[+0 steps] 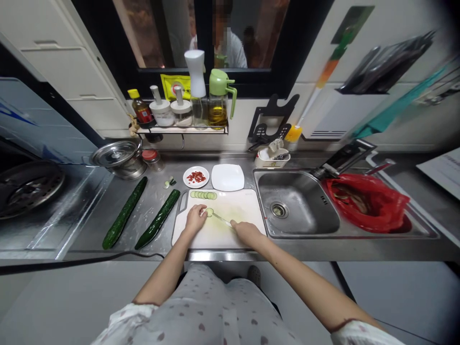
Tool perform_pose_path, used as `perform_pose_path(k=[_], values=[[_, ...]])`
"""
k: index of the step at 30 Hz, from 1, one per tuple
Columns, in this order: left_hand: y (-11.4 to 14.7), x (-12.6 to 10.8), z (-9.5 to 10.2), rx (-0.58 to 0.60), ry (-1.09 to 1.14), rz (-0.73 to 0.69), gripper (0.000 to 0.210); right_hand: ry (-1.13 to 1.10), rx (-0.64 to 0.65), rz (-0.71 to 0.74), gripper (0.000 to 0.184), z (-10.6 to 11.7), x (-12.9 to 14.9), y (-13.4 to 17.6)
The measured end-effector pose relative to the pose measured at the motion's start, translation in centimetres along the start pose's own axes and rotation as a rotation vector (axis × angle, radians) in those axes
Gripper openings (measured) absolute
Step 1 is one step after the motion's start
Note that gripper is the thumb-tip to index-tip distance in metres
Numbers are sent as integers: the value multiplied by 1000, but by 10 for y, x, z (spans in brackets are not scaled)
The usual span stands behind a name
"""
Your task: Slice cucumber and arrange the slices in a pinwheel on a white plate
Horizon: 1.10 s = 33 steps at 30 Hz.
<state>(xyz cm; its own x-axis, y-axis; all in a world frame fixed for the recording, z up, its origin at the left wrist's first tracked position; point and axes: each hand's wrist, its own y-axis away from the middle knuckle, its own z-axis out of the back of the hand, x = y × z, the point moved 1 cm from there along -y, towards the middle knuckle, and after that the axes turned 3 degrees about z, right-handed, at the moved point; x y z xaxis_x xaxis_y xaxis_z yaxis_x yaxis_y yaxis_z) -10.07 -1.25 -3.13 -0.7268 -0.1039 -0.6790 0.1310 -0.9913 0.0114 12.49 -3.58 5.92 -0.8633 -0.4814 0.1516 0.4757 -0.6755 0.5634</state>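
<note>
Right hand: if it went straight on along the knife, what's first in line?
Probably the pale green slice at the knife's tip, with the left hand right behind it. Can't tell whether the blade, held in the right hand, already touches the slice.

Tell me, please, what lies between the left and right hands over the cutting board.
In the head view, a pale green slice lies by the left hand, and a knife runs toward it from the right hand.
</note>
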Motion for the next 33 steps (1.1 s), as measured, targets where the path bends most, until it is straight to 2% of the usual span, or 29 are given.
perform_pose_path(k=[8, 14, 20, 26, 33], values=[[4, -4, -2, 31, -97, -13, 30, 21, -26, -20, 39, -12, -8, 14], [4, -8, -1, 38, -91, 11, 27, -119, -64, -59, 30, -12, -15, 23], [-1, -13, -1, 34, -61, 86, 19, -295, -212, -243, 29, -20, -12, 15], [-3, -18, 0, 27, -42, 126, 14, -329, -223, -330, 27, -22, -4, 3], [-3, -12, -3, 20, 120, 215, 6, -300, -183, -347, 28, -25, -7, 0]])
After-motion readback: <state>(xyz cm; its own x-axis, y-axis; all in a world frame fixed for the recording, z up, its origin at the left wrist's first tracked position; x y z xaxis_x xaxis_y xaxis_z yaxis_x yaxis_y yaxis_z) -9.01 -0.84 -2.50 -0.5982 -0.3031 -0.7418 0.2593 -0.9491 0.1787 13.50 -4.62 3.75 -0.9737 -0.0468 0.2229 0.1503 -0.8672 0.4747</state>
